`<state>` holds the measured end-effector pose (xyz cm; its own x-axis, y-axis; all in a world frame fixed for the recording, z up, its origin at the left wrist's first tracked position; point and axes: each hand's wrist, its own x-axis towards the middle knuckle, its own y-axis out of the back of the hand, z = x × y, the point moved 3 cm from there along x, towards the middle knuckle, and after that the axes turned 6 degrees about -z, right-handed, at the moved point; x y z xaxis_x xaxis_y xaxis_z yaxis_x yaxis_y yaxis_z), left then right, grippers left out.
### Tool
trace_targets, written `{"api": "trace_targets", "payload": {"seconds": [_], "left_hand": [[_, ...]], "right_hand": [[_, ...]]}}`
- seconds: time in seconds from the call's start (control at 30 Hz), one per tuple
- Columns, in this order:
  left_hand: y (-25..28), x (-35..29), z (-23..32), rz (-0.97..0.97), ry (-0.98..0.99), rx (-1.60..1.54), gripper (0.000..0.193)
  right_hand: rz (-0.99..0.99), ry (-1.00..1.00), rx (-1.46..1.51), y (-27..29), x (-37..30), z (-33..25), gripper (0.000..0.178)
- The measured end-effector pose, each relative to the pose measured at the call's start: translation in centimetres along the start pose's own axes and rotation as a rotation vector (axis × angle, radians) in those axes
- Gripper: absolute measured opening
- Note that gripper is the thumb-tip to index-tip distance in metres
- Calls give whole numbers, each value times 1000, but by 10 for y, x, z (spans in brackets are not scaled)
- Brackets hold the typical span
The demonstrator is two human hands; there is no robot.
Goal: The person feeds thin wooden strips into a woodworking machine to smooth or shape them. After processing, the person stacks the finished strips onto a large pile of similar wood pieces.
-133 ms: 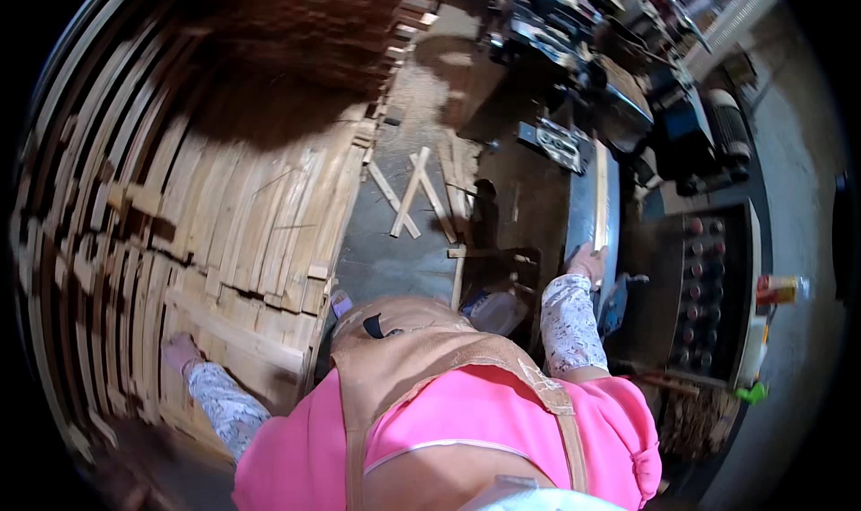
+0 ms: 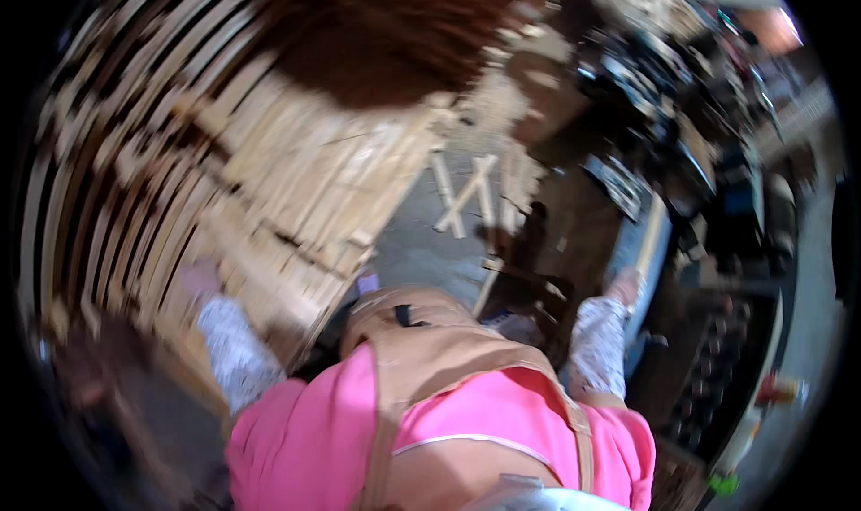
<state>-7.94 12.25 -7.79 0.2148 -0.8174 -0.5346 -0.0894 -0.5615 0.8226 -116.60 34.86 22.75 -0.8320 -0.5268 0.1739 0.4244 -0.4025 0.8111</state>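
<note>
Smeared by motion, my left hand (image 2: 199,279) rests at the stacked wooden strips (image 2: 332,165) on the left, beside a loose strip (image 2: 256,269) lying across them. Its fingers cannot be made out. On the right, my right hand (image 2: 622,287) is closed at the near end of a pale wooden strip (image 2: 652,228). That strip lies lengthwise along the narrow blue-grey bed (image 2: 628,242) of a machine, its far end near a metal fitting (image 2: 617,186). Patterned sleeves cover both my forearms.
Several loose wooden strips (image 2: 466,192) lie crossed on the floor between stack and machine. Dark machinery (image 2: 650,89) stands at the far right. A dark panel with rows of round parts (image 2: 717,367) is at right. A blurred arm-like shape (image 2: 99,367) shows at lower left.
The whole view has turned, so the stack and machine appear shifted to the right. My left hand appears higher in the picture; my right hand stays at the strip's near end.
</note>
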Motion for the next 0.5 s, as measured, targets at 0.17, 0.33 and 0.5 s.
{"api": "trace_targets", "payload": {"seconds": [0.17,0.33,0.5], "left_hand": [[141,-11,-177,75,189,214,30],[105,81,-158,-119,133,505,47],[67,111,-201,23,266,314,42]], "right_hand": [[-584,-133,1746,-60,-90,-197,56],[-397,518,1231,4,-115,-202,46],[-783,586,1420,83,-198,-326,55]]}}
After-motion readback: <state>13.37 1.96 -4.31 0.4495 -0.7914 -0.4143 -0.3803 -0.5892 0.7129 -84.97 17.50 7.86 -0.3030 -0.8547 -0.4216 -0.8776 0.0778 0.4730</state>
